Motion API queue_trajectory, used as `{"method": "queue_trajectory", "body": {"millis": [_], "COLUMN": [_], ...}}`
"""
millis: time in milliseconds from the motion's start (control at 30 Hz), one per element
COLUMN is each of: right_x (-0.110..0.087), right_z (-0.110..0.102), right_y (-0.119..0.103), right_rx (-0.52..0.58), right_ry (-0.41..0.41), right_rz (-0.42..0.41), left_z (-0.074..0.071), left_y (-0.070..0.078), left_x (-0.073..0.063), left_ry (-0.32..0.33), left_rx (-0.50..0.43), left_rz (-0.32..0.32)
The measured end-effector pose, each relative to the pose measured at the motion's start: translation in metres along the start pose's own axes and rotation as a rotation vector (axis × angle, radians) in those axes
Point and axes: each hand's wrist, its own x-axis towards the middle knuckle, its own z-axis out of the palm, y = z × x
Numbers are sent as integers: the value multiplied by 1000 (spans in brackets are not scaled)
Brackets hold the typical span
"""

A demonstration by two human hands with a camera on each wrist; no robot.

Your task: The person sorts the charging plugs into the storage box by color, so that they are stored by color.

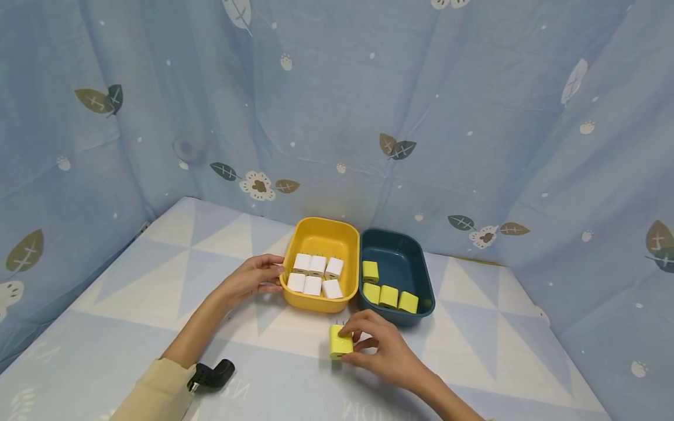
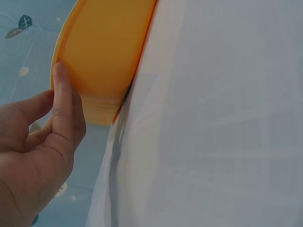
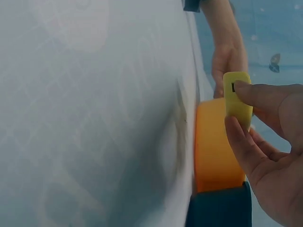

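My right hand (image 1: 381,348) pinches a yellow charger plug (image 1: 340,341) between thumb and fingers, above the table in front of the bins. Its metal prongs point toward the bins in the head view. The right wrist view shows the port in the end of the yellow plug (image 3: 238,105). At the left side of the yellow bin (image 1: 321,303), my left hand (image 1: 253,278) touches the rim and outer wall with extended fingers. Several white charger plugs (image 1: 317,266) lie inside that bin. Several yellow plugs (image 1: 388,296) lie along the near and left sides of the dark blue bin (image 1: 402,318).
Both bins stand side by side on a patterned cloth-covered table (image 1: 284,362). A blue curtain (image 1: 337,105) hangs close behind and along both sides. A black device (image 1: 213,374) is fixed at the left wrist, by the beige sleeve (image 1: 158,392).
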Motion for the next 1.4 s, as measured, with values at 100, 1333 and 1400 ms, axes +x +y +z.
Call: {"method": "queue_trajectory", "body": {"millis": [100, 1333, 1400], "right_x": [-4, 2, 4], "right_z": [-6, -72, -74], "right_y": [-1, 18, 22], "right_rx": [-13, -88, -97], "right_ry": [21, 262, 274], "right_rz": [-4, -35, -39], "left_z": [0, 0, 0], "left_y": [0, 0, 0], "left_x": [1, 0, 0], "left_ry": [-4, -16, -16], "left_rx": [-7, -13, -11], "left_rz": [2, 8, 7]}}
